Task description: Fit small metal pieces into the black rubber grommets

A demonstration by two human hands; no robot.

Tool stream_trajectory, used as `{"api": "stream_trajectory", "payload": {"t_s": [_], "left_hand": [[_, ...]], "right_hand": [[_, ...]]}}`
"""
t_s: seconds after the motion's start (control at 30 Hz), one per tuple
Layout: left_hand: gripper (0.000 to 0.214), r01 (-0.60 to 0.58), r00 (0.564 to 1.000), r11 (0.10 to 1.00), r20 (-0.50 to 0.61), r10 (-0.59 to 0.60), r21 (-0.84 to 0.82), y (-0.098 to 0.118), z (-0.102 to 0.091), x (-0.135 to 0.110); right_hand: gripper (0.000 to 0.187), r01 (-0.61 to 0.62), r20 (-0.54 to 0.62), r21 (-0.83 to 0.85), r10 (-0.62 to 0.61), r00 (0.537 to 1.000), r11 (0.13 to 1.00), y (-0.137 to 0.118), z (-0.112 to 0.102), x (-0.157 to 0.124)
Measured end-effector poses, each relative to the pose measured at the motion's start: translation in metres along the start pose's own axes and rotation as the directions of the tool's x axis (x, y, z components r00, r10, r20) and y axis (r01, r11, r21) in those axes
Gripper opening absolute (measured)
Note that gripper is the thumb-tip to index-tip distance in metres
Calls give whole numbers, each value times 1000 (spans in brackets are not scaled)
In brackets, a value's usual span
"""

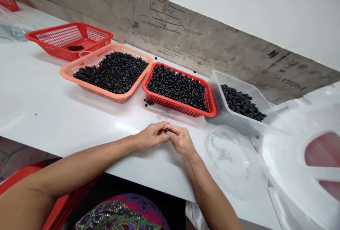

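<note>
Held part: a small black part (pixel 166 131), pinched between the fingertips of both hands, above the middle of the table, closer to its near edge.
Left hand: the left hand (pixel 152 135) has its fingers pressed together, reaching in from the left and meeting the right hand at the part.
Right hand: the right hand (pixel 181 139) has its fingers curled closed on the part, with its wrist angled toward the near edge.
Nearest on the table: a few loose black rings (pixel 148 102) and fine silvery bits (pixel 163 113) lie just beside the middle basket's near corner.
Far edge, left to right: a red basket (pixel 69 26) with a few dark pieces; an orange basket (pixel 92 57) and a red basket (pixel 159 68), both heaped with black rings; a clear plastic tub (pixel 225 79), also holding black rings.
Right of the hands: a clear round dish (pixel 233 161) holds small metal pieces (pixel 221 154).
Surface: a white table (pixel 53 95).
Writing: scratched marks on the concrete wall (pixel 162 21) are unreadable.
</note>
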State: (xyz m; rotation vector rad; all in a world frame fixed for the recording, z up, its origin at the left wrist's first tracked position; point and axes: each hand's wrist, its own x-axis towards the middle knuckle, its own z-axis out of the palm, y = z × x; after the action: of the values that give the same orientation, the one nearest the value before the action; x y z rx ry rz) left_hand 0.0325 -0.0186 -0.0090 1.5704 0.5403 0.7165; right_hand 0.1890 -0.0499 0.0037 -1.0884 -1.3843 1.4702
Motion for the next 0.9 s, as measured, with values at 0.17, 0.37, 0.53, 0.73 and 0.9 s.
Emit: {"api": "stream_trajectory", "payload": {"t_s": [0.17, 0.37, 0.53, 0.73, 0.9], "left_hand": [[20, 11, 1000, 997, -19, -10, 75, -5, -4, 1], [45, -38, 996, 995, -90, 30, -88, -18, -3, 1], [39, -36, 956, 999, -292, 34, -1, -24, -9, 5], [29, 16, 878, 994, -478, 36, 105, -29, -23, 13], [27, 52, 725, 949, -665, 179, 312, -31, -41, 19]], "right_hand": [[20, -7, 3, 33, 6, 1000, 999, 2, 1, 3], [27, -1, -173, -106, -17, 985, 994, -3, 6, -1], [26, 139, -467, -391, -326, 822, 910, -43, -23, -14], [37, -86, -561, -805, -706, 431, 587, -116, -148, -1], [40, -186, -641, -753, -642, 421, 631, -123, -186, 11]]}}
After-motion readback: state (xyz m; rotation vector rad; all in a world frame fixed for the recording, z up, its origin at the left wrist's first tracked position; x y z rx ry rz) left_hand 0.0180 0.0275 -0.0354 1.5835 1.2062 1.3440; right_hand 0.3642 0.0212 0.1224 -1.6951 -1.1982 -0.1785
